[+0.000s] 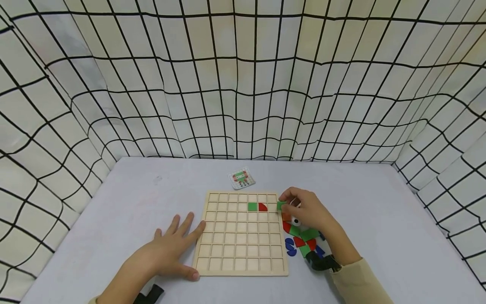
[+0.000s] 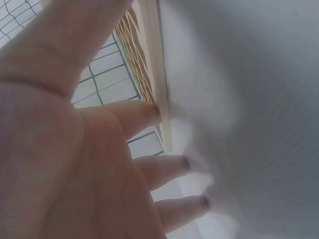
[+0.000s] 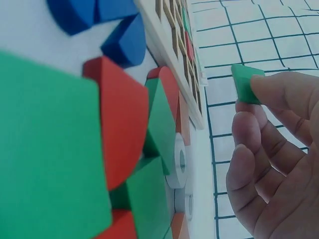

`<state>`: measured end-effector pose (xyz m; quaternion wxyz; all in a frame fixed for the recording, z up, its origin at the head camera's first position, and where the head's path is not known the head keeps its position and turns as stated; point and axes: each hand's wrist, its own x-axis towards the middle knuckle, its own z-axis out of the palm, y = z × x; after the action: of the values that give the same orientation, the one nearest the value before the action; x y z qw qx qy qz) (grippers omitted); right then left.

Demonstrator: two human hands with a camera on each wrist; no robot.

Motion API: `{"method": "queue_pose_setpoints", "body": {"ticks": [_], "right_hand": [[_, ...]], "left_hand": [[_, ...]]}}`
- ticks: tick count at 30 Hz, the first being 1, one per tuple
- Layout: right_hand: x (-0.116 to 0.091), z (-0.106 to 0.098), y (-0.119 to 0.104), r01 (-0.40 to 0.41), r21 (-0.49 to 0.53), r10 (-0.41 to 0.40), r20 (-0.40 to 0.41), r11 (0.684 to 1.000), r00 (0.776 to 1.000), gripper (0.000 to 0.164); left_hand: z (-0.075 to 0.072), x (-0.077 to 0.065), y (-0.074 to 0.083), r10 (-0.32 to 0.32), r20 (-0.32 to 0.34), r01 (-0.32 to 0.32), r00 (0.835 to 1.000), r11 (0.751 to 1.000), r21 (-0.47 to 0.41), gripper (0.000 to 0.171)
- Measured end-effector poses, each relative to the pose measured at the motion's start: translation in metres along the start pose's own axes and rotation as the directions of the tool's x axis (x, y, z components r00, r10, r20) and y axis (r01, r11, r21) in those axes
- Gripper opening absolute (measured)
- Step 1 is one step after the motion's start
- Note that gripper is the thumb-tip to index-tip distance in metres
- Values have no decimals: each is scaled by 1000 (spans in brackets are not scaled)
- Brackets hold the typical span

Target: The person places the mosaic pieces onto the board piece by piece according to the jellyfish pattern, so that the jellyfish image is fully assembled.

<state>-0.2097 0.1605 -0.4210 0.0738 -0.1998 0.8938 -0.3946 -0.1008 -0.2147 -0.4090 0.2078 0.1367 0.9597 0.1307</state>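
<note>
A wooden grid board (image 1: 231,240) lies on the table, with a green square block (image 1: 252,207) and a red quarter-circle block (image 1: 263,207) side by side in its second row. My left hand (image 1: 167,249) is spread at the board's left edge; the index finger and thumb touch the frame. In the left wrist view the fingers (image 2: 172,169) are straight beside the wooden rim (image 2: 158,74). My right hand (image 1: 307,207) pinches another green square block (image 3: 244,83) between thumb and fingers, above the board's upper right edge.
Right of the board lies a pile of green, red and blue blocks (image 1: 303,238), with a white ring-like piece (image 3: 179,160) among them. Several blue pieces (image 1: 290,247) sit near the board. A pattern card (image 1: 241,177) lies behind it. Black-gridded white walls (image 1: 243,105) surround the table.
</note>
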Motion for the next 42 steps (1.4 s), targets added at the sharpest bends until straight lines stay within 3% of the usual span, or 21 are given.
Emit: {"method": "queue_pose_setpoints", "body": {"ticks": [14,25,42], "right_hand": [[5,7,-15,-12,129,18,-43,992,999,14],[18,21,-27,23,147,-18,-37,989,999,12],[48,49,-51,67,137,-80,91,988,993,9]], "left_hand": [[-1,0,0,0,10,0,1000,1000,7,125],[-3,3,1,2,5,-2,1000,1000,20,124],[-1,2,1,-2,-2,2,1000,1000,16,125]]}}
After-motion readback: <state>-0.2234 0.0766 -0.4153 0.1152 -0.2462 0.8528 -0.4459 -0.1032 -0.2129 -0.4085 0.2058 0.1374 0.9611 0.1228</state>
